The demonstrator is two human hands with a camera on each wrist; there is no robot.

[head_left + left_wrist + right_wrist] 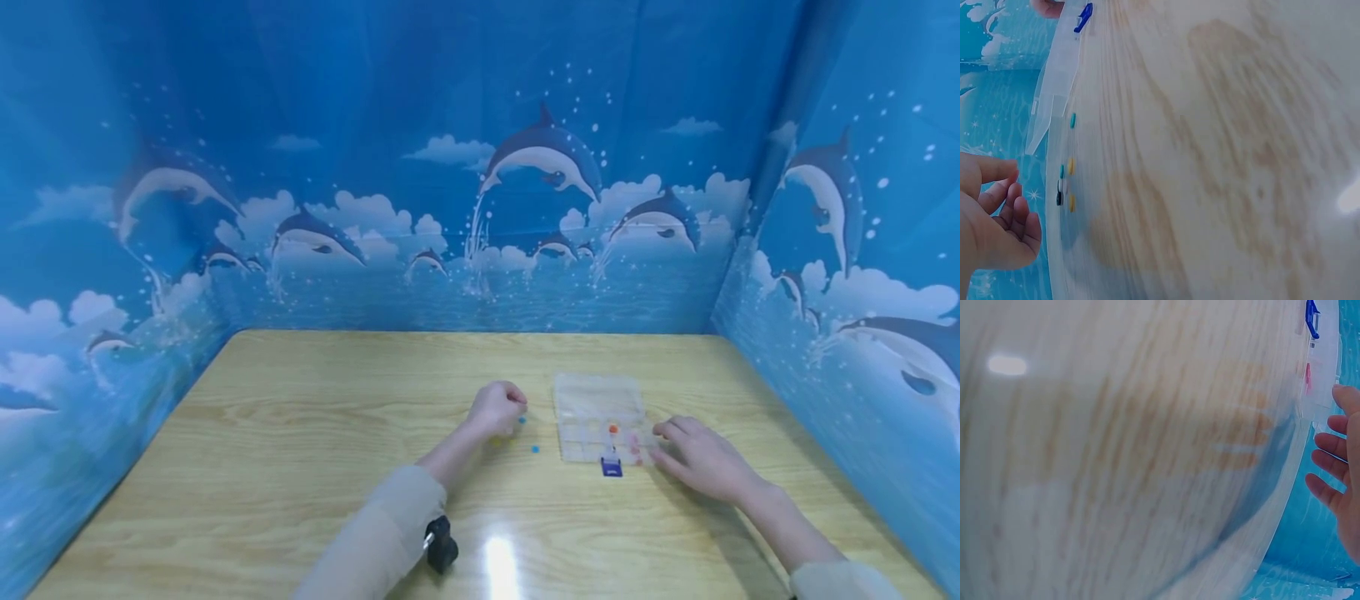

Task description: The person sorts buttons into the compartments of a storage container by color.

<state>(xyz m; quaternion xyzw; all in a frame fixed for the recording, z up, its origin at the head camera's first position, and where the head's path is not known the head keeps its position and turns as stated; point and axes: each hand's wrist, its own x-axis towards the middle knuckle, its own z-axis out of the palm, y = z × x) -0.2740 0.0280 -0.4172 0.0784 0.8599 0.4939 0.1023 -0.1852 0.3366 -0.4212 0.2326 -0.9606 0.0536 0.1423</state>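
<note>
While the left hand (496,408) hovers over beads (535,448), the right hand (697,458) touches the clear box (600,400).

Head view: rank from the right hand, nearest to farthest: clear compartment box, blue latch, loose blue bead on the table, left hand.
1. Clear compartment box: just left of the right hand, at its fingertips.
2. Blue latch: on the box's near edge.
3. Loose blue bead: on the table, left of the box.
4. Left hand: farthest left.

Left hand (495,408) hovers with curled fingers over small coloured beads (535,448) on the table (300,433), while the right hand (697,457), fingers extended, rests against the clear compartment box (600,400) beside its blue clasp (611,467).
</note>
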